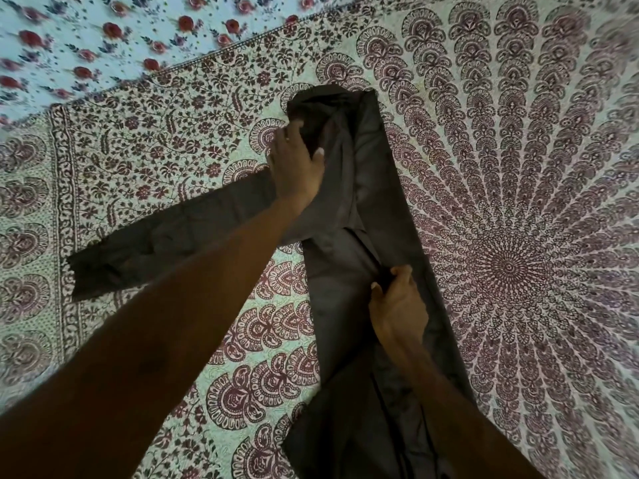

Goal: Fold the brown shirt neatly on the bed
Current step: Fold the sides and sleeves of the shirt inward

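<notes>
The brown shirt (366,188) lies on the bed as a long narrow strip running from the collar end at the top down toward me. One sleeve (162,243) sticks out flat to the left. My left hand (297,164) rests near the shoulder, fingers spread and curled onto the cloth by the collar. My right hand (397,305) is lower on the body of the shirt and pinches a fold of the fabric along the middle. Both forearms cover parts of the shirt.
The bed is covered by a cream and maroon mandala-print spread (518,236). Its patterned border (65,219) runs down the left. A pale blue sheet with red flowers (103,32) lies beyond the spread at the upper left.
</notes>
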Available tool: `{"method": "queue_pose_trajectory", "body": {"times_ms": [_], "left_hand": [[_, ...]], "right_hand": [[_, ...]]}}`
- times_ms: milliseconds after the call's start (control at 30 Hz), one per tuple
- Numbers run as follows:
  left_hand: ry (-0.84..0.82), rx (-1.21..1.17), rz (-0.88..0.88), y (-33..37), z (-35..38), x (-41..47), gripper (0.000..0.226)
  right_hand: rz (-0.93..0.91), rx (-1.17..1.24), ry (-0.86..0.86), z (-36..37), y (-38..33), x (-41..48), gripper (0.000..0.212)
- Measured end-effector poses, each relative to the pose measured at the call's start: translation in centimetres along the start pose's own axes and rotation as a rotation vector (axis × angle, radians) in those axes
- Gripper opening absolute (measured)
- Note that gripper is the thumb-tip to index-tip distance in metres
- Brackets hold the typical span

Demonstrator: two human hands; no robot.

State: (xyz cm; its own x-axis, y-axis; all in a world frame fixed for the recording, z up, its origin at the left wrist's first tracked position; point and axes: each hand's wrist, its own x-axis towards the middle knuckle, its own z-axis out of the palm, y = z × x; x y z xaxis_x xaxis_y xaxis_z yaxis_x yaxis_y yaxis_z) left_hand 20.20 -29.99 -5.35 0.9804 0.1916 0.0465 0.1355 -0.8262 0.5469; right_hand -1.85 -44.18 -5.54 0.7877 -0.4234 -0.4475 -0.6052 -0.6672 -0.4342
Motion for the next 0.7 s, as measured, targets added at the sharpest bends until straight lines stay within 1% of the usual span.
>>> {"method": "queue_pose_trajectory", "body": {"times_ms": [67,133,200,267,367,433,500,567,633,700], "left_hand": [[0.038,0.085,0.070,-1.3,-1.2,-4.3,0.045],[0.008,0.062,0.132,-2.9,-2.0,-9.3,0.030],[-0.138,-0.090,0.121,-4.2,-2.6,-14.9,0.014],[-0.322,-0.145,0.075,-5.3,-3.1,-20.1,0.006],[-0.499,-0.117,0.044,-6.8,-3.6,-26.7,0.013],[-0.565,-0.097,-0.007,-7.3,-4.1,-29.8,0.018],[-0.612,-0.051,-0.011,-7.6,-4.4,-32.1,0.025],[-0.696,-0.040,-0.014,-7.7,-4.7,-33.9,0.027],[-0.800,-0.038,0.000,-7.6,-5.2,-35.6,0.025],[-0.845,-0.055,0.034,-7.2,-5.5,-36.8,0.023]], "right_hand": [[0.038,-0.008,-0.043,-0.5,0.2,-0.9,0.044],[0.060,-0.022,-0.081,-0.7,0.8,-2.5,0.053],[0.080,-0.066,-0.114,-0.6,1.6,-4.4,0.064],[0.094,-0.113,-0.129,-0.4,2.5,-6.2,0.069],[0.096,-0.152,-0.125,-0.1,3.7,-8.9,0.069],[0.098,-0.157,-0.128,0.1,4.6,-10.3,0.069],[0.115,-0.145,-0.128,0.3,5.4,-11.7,0.068],[0.129,-0.148,-0.140,0.3,6.0,-12.6,0.066],[0.120,-0.133,-0.148,0.2,6.5,-13.2,0.056],[0.103,-0.086,-0.160,0.0,6.8,-13.4,0.043]]}}
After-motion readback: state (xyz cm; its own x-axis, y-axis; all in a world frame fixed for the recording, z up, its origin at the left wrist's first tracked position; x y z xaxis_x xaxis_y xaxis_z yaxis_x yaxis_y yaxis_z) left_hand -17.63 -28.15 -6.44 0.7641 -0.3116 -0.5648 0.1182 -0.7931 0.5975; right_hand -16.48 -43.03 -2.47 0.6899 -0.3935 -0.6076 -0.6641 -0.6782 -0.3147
